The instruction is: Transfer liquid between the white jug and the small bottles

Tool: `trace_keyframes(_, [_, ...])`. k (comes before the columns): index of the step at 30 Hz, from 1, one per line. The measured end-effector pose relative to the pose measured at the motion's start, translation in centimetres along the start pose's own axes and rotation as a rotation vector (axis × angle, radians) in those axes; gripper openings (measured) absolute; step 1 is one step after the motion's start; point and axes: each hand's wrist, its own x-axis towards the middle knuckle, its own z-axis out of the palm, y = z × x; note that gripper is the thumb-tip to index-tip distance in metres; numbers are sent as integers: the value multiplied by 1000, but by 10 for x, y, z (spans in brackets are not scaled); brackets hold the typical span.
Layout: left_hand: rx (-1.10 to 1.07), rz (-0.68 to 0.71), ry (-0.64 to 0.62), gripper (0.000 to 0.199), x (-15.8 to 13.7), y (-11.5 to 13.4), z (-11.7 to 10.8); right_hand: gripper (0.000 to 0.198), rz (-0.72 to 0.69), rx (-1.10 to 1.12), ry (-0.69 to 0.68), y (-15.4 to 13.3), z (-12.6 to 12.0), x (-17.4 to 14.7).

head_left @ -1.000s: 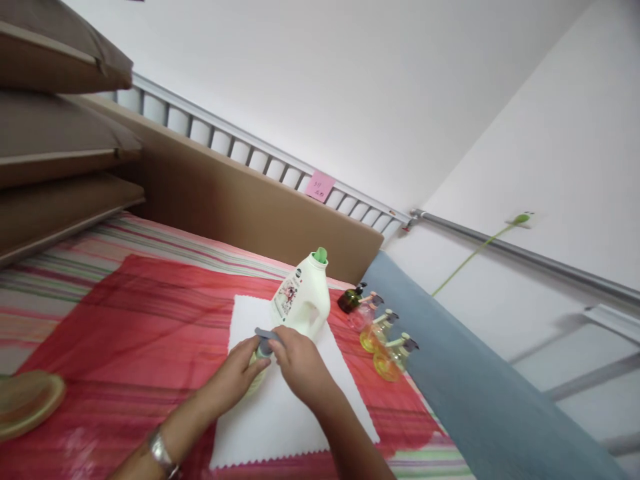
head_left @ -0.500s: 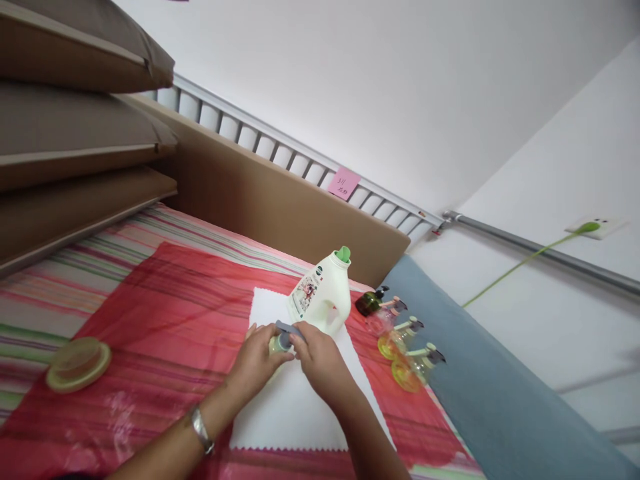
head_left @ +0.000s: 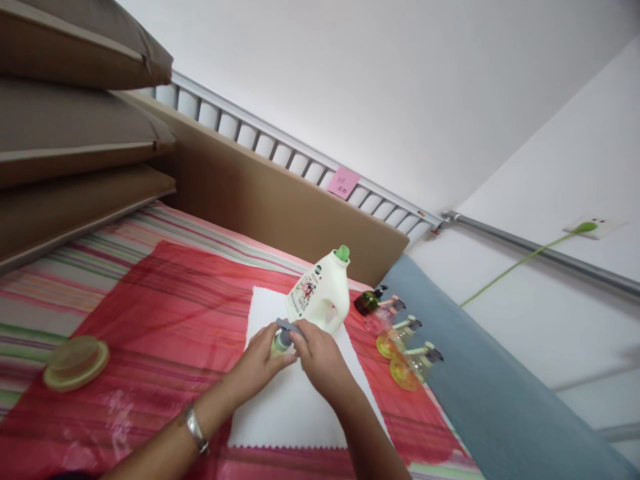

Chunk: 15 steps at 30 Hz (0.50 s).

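My left hand [head_left: 259, 360] is wrapped round a small greenish pump bottle [head_left: 279, 343], its body mostly hidden by my fingers. On the bottle's neck sits a grey pump head [head_left: 289, 326], which my right hand [head_left: 320, 357] grips between thumb and fingers. Both hands are above a white cloth [head_left: 287, 417] with a scalloped edge. Just beyond them stands a large pale detergent jug [head_left: 325, 293], uncapped, with a green spout [head_left: 343, 253] showing at its mouth.
Several pump bottles [head_left: 407, 370] stand in a row on the right of the red sheet [head_left: 165, 320]. A pale yellow round lid-like dish [head_left: 76, 363] lies at left. Stacked brown cushions [head_left: 75, 127] rise at upper left; a brown board [head_left: 265, 207] runs behind.
The bottle and grey pump head have shifted slightly between my hands, with a bit more of the bottle's neck showing. Both hands keep their grip; the view has moved a little.
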Motion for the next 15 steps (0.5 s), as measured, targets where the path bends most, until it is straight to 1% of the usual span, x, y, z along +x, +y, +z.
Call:
trace_keyframes(2, [9, 5, -39, 25, 0, 0, -2, 22, 10, 6, -12, 0, 0, 0])
trace_keyframes(4, [65, -36, 21, 16, 1, 0, -2, 21, 16, -12, -14, 0, 0, 0])
trace_keyframes(5, [86, -58, 64, 17, 1, 0, -2, 21, 12, -24, -6, 0, 0, 0])
trace_keyframes(7, [74, -66, 96, 25, 2, -1, -1, 21, 3, -33, 9, 0, 0, 0])
trace_keyframes(9, [20, -29, 35, 36, 1, -4, 0, 21, -3, -20, 8, 0, 0, 0])
trace_keyframes(11, [15, 4, -30, 39, -1, -8, 2, 22, 2, -3, 0, 2, 1, 1])
trace_keyframes(12, [43, 1, -30, 38, -2, -11, 3, 23, 7, 0, -2, 2, 1, 1])
trace_keyframes(15, [167, -44, 32, 38, -3, -19, 6, 22, 5, -4, -11, 3, 0, 2])
